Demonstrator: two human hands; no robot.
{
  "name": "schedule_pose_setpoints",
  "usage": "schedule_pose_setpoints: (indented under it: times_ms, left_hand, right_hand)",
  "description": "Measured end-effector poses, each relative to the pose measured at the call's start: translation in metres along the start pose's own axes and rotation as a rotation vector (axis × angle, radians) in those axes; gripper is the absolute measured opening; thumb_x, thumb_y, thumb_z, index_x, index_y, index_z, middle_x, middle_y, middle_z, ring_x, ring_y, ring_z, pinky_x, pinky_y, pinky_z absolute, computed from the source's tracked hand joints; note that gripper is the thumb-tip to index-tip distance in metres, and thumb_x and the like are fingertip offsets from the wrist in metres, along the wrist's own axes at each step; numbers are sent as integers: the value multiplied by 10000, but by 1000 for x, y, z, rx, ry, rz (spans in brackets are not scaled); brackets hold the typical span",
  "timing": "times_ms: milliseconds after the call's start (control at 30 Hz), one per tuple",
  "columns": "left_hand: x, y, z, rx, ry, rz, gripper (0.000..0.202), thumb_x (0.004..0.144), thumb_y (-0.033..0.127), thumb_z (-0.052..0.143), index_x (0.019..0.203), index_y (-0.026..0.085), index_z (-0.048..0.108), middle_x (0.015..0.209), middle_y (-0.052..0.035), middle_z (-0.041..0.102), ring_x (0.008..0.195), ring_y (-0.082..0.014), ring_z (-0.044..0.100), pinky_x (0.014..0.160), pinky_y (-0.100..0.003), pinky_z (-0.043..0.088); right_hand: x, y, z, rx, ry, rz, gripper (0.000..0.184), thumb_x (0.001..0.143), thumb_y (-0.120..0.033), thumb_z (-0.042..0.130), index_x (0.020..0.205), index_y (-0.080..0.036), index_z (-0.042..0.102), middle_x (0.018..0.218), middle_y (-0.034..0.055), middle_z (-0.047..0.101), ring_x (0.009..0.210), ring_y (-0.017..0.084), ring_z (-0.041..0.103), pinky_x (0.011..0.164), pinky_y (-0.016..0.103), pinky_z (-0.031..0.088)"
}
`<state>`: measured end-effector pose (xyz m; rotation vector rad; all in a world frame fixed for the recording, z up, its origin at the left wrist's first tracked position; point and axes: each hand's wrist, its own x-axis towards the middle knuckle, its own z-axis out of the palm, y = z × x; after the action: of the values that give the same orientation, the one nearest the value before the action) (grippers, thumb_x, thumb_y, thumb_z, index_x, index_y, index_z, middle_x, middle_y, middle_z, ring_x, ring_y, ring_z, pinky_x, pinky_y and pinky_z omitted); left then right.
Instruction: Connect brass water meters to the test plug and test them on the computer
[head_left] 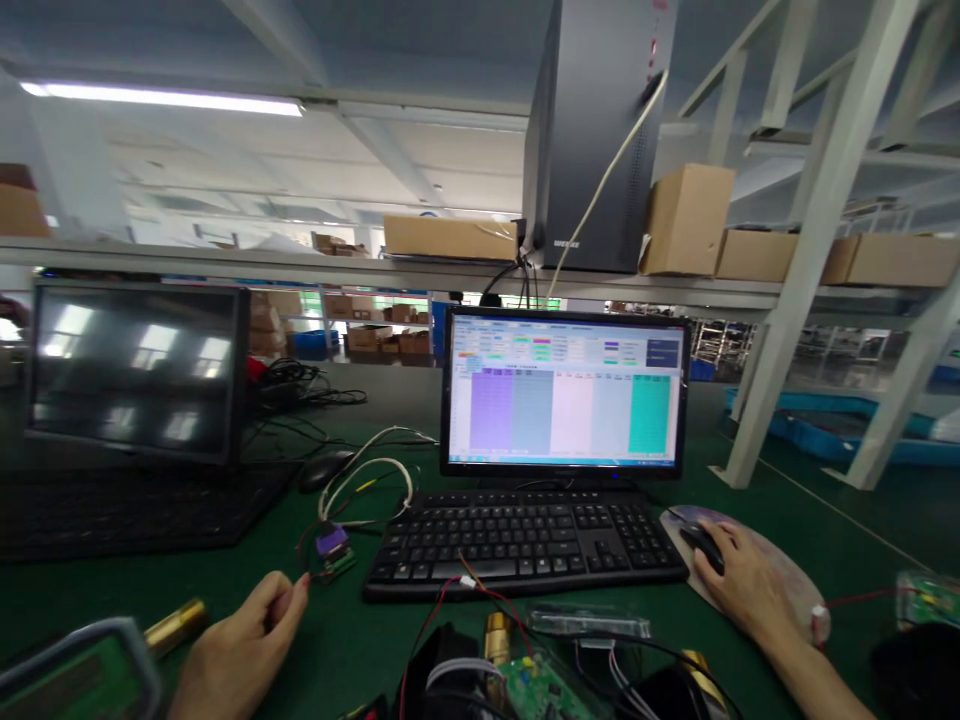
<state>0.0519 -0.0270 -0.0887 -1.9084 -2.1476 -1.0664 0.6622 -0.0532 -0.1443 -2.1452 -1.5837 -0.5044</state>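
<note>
Head view: at a green worktop (pixel 337 650), the right hand (pixel 739 580) curves loosely around a mouse (pixel 703 549) on a pad (pixel 789 572), right of the keyboard (pixel 517 538). The left hand (pixel 244 640), thumb meeting curled finger, sits just beside a purple connector (pixel 331 541); whether it pinches a wire cannot be told. A lit monitor (pixel 562 410) stands behind the keyboard

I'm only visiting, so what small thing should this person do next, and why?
Probably a slight nudge or click of the mouse with the right hand: that hand rests on it, and the lit monitor ahead shows coloured columns. The left hand is away from the keyboard, so the mouse seems the readier control.
</note>
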Motion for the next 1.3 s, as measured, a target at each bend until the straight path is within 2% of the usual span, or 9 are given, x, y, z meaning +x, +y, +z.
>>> schedule_pose_setpoints:
  times_ms: [167,500,800,1000,1300]
  left_hand:
    - [-2,17,-13,5,-18,2,347,818,500,328,629,208,333,511,53,314,411,-93,356,494,-224,285]
    - [-5,21,-15,-64,-25,-33,311,839,496,353,691,223,350,518,61,369,436,-114,421,522,-233,287]
    - [-6,24,-18,-112,-33,-99,329,861,500,305,678,226,296,513,62,306,441,-129,342,537,-251,256]
    - [-6,29,-21,-136,-29,-113,334,853,512,298,680,227,285,514,63,297,447,-130,322,544,-250,252]
    - [-6,32,-26,-122,-73,-122,333,864,504,279,678,229,304,499,55,333,452,-139,366,549,-249,256]
  right_hand:
    - [1,11,13,7,-7,-13,553,839,-452,321,1265,-140,485,1250,162,491,1100,327,525,903,475,461]
    - [0,22,25,-14,-52,-16,605,848,-518,272,1293,-149,451,1268,168,477,1117,335,522,874,473,477]
    - [6,35,36,-11,-54,-24,594,827,-509,321,1254,-133,490,1249,177,502,1124,342,513,888,492,464]
    - [4,30,33,5,-37,-4,604,841,-513,287,1256,-130,502,1246,175,501,1091,329,533,889,475,463]
    - [4,38,41,-15,-43,-38,613,840,-528,290,1251,-129,507,1248,173,502,1123,326,508,896,480,455]
